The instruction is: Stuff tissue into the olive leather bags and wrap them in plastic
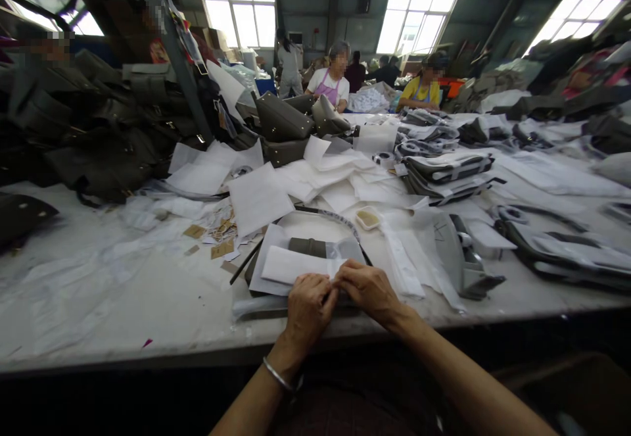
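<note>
A dark olive bag (252, 266) lies flat at the table's front edge, its handle (340, 218) looped out on the far side and partly wrapped in a pale covering. On top of it rests a folded white foam sheet (296, 266). My left hand (310, 301) is closed at this sheet's near right edge, with a bracelet (280, 375) on the wrist. Right beside it, my right hand (367, 288) is closed too, its fingertips pinching the right end of the white sheet. The fingers of both hands meet and hide the exact spot they grip.
Loose white sheets (261, 198) pile up beyond the bag. A small white dish (368, 219) stands near tan cards (221, 248). Stacked bags (444, 173) fill the right, dark bags (108, 153) the left. Two people (331, 81) in aprons are across the table. A slanted post (182, 54) rises at left.
</note>
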### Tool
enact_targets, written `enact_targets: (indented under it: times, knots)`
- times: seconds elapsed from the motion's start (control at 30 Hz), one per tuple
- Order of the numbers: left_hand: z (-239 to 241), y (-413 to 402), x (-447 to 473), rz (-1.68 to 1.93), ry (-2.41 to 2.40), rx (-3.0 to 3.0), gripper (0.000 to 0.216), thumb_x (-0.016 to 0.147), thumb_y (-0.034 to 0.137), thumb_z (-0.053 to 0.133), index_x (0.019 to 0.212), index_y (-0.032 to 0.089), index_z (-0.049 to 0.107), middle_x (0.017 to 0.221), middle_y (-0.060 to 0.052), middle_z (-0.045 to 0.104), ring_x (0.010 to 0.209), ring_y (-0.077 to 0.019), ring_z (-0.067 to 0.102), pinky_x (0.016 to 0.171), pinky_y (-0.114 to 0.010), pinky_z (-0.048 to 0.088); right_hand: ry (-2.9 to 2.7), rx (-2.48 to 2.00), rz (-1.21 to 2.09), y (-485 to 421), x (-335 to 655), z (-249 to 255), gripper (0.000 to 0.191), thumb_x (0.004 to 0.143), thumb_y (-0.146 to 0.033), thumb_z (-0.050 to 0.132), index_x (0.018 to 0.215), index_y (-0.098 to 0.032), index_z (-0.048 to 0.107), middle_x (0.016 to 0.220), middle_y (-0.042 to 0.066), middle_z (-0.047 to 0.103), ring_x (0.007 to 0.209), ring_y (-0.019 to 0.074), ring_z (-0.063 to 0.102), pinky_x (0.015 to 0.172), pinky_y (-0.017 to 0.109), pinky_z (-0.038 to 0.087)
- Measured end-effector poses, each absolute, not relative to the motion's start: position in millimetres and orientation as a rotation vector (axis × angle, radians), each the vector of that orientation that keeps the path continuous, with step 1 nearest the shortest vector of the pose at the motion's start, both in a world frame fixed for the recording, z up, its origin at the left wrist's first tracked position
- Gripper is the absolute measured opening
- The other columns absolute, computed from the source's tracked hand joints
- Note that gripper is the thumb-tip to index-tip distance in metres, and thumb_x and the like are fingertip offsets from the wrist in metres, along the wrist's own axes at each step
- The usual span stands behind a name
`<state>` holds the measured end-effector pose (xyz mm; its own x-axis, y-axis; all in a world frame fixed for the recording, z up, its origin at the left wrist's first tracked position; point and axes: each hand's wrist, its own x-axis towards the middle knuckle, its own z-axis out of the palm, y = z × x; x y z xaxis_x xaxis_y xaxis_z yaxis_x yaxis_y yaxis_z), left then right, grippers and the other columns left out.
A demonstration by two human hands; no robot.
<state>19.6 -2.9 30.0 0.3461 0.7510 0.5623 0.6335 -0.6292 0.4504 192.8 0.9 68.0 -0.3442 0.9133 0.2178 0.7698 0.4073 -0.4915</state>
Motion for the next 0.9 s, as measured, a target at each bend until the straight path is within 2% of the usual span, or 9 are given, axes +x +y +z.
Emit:
enact_targets:
  times: [0.2, 0.4, 0.5, 0.6, 0.67, 0.9]
  knots:
    - [25.8, -1.8, 29.5, 1.125, 1.506, 2.521, 0.017, 0.087, 0.013, 0.054, 0.071, 0.02, 0.055, 0.069, -0.002, 0.059, 0.072, -0.0189, 0.058, 0.074, -0.034, 0.043, -2.145, -1.547, 0.623, 23.5, 194.4, 68.6, 0.011, 0.086, -0.023, 0.066, 0.078, -0.023, 0.074, 0.081, 0.0, 0.071, 0.078, 0.013, 0.064, 0.072, 0.022, 0.044]
    - [25.5, 0.7, 29.7, 1.117, 1.562, 2.595, 0.019, 0.09, 0.014, 0.053, 0.072, 0.02, 0.053, 0.069, -0.002, 0.056, 0.07, -0.0192, 0.055, 0.071, -0.034, 0.044, -2.111, -1.657, 0.732, 32.9, 193.0, 67.7, 0.007, 0.079, -0.023, 0.071, 0.073, -0.023, 0.074, 0.076, -0.002, 0.07, 0.074, 0.0136, 0.063, 0.067, 0.023, 0.043]
    - [25.6, -0.9, 23.1, 1.205, 1.374, 2.603, 0.015, 0.094, 0.017, 0.05, 0.082, 0.018, 0.058, 0.082, -0.005, 0.063, 0.079, -0.0188, 0.059, 0.076, -0.033, 0.048, -2.063, -1.683, 0.804, 35.0, 193.3, 66.6, 0.004, 0.076, -0.023, 0.071, 0.072, -0.021, 0.073, 0.076, -0.002, 0.07, 0.073, 0.0136, 0.063, 0.064, 0.023, 0.043]
    - [24.7, -6.0, 14.6, 1.267, 0.985, 2.718, 0.018, 0.097, 0.013, 0.045, 0.101, 0.018, 0.062, 0.105, -0.007, 0.068, 0.103, -0.0182, 0.062, 0.094, -0.035, 0.048, -2.03, -1.665, 0.872, 37.2, 194.5, 63.3, 0.007, 0.075, -0.025, 0.071, 0.072, -0.019, 0.072, 0.073, -0.002, 0.069, 0.07, 0.0129, 0.062, 0.062, 0.023, 0.041]
    - [24.2, -11.3, 10.5, 1.224, 0.868, 2.816, 0.023, 0.097, 0.013, 0.044, 0.112, 0.017, 0.061, 0.11, -0.007, 0.068, 0.111, -0.0183, 0.061, 0.104, -0.037, 0.045, -2.016, -1.659, 0.9, 37.9, 194.8, 60.9, 0.007, 0.073, -0.026, 0.072, 0.072, -0.019, 0.071, 0.07, -0.002, 0.069, 0.068, 0.0127, 0.061, 0.06, 0.022, 0.041]
    - [21.1, -26.1, 12.4, 0.939, 1.167, 2.916, 0.034, 0.097, 0.027, 0.048, 0.128, 0.016, 0.057, 0.125, -0.011, 0.065, 0.119, -0.0234, 0.059, 0.105, -0.044, 0.046, -1.997, -1.708, 0.847, 37.4, 191.6, 58.2, 0.009, 0.074, -0.026, 0.07, 0.077, -0.019, 0.073, 0.072, -0.001, 0.07, 0.068, 0.0138, 0.061, 0.06, 0.023, 0.04]
